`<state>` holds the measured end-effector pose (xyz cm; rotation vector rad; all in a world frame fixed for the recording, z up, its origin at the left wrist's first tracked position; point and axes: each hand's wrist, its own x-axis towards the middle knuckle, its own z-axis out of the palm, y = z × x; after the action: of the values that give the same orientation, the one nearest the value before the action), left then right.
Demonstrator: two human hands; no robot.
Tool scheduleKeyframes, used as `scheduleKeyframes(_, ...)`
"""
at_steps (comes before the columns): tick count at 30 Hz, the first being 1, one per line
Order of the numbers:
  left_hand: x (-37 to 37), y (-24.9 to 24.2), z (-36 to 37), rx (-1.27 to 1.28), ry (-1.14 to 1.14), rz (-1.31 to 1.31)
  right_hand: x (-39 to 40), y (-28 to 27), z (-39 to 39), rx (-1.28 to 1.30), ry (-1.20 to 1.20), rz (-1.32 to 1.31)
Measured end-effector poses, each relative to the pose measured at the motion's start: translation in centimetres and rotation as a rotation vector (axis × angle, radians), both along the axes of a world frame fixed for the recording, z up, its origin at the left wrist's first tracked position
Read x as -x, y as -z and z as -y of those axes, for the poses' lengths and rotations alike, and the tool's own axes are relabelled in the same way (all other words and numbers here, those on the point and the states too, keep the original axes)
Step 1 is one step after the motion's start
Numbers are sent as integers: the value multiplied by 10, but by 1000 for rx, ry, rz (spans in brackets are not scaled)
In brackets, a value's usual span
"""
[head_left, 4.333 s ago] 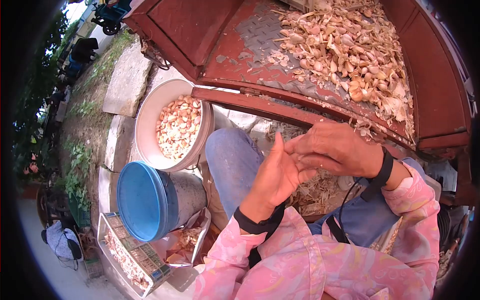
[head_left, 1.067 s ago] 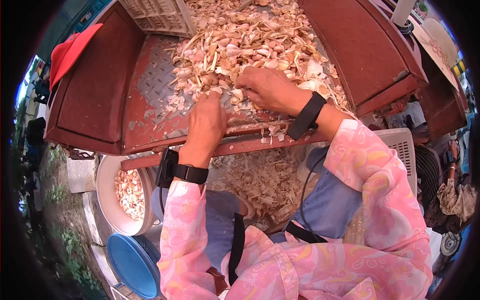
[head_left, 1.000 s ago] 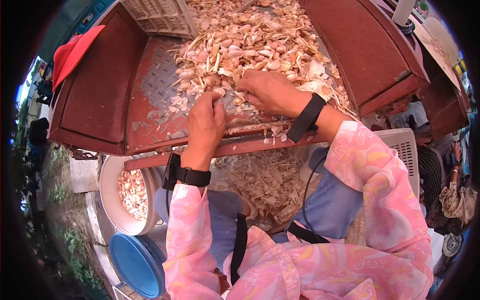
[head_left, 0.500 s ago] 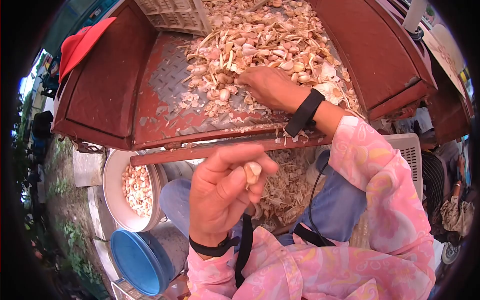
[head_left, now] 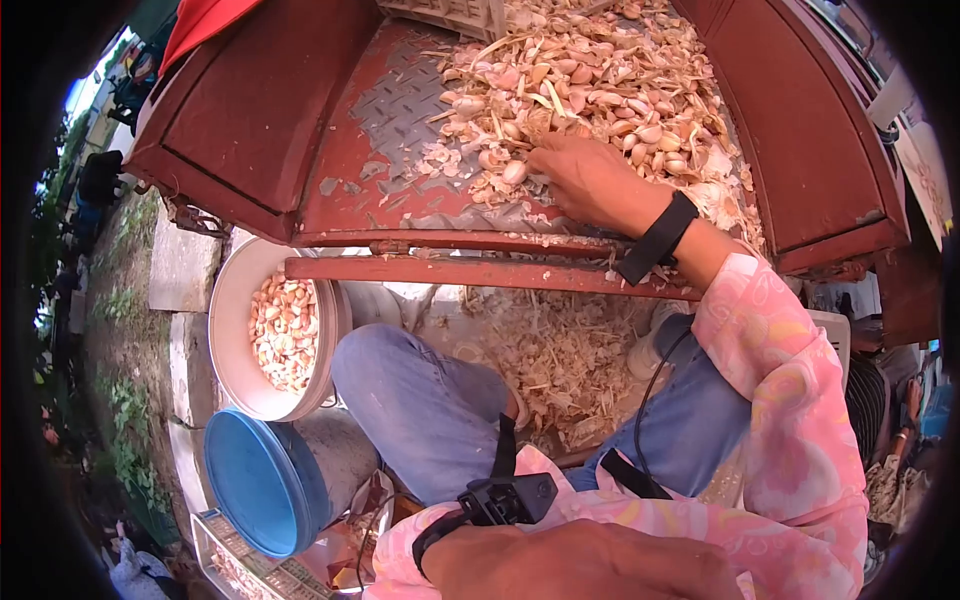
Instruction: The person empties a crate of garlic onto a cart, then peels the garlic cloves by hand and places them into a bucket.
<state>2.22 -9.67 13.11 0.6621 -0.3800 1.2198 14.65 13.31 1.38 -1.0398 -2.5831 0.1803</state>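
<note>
My right hand [head_left: 597, 182] rests at the near edge of a heap of garlic cloves and husks [head_left: 590, 90] on the red metal cart bed [head_left: 345, 180]. Its fingertips go in among the cloves, and whatever they hold is hidden. Low in the view, close to my body, my left hand [head_left: 590, 560] shows its back, and its fingers are hidden or cut off by the frame. A white bucket [head_left: 228, 330] with peeled cloves [head_left: 284, 330] inside stands at the left, below the cart edge.
A blue-lidded bucket [head_left: 255, 485] stands below the white one, beside a crate [head_left: 265, 570]. Husks [head_left: 570, 375] cover the ground between my knees. A crate [head_left: 450, 15] sits on the cart. Another person's arm [head_left: 908, 415] shows at far right.
My left hand, which held a clove up in front of me, has dropped toward my body; that clove is out of sight. My right hand stays at the heap. The view has shifted.
</note>
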Motion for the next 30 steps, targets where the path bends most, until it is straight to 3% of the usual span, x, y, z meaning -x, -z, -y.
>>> scheduleKeyframes(3,7,-9,3,81,142,-122,-7,-6,9,-22,-54,-12)
scheduleKeyframes(6,-6,-9,9,185,-35,-94,-14,-7,12,-27,-77,-63)
scheduleKeyframes(9,-9,2,-1,3,-213,-49,-15,-10,16,-26,-132,-182)
scheduleKeyframes(11,-5,7,-8,-234,-280,-119,-13,-14,21,286,-30,-307)
scheduleKeyframes(12,6,8,-13,-235,-280,-124,-12,-13,24,285,-31,-312)
scheduleKeyframes(14,34,10,-22,-224,-109,-420,-16,-14,27,422,19,-514)
scheduleKeyframes(16,36,26,-24,307,-307,-508,-23,-15,27,370,54,-429)
scheduleKeyframes(18,42,48,-44,590,-326,-453,-26,-3,22,-63,-74,-198)
scheduleKeyframes(19,43,59,-47,584,-322,-457,-25,-8,25,22,-32,-9)
scheduleKeyframes(22,44,81,-55,661,-330,-404,-25,-9,31,12,-11,7)
scheduleKeyframes(24,43,88,-55,658,-366,-439,-25,-13,34,-98,-64,-96)
scheduleKeyframes(30,38,94,-59,698,-435,-530,-14,-49,73,163,-408,-416)
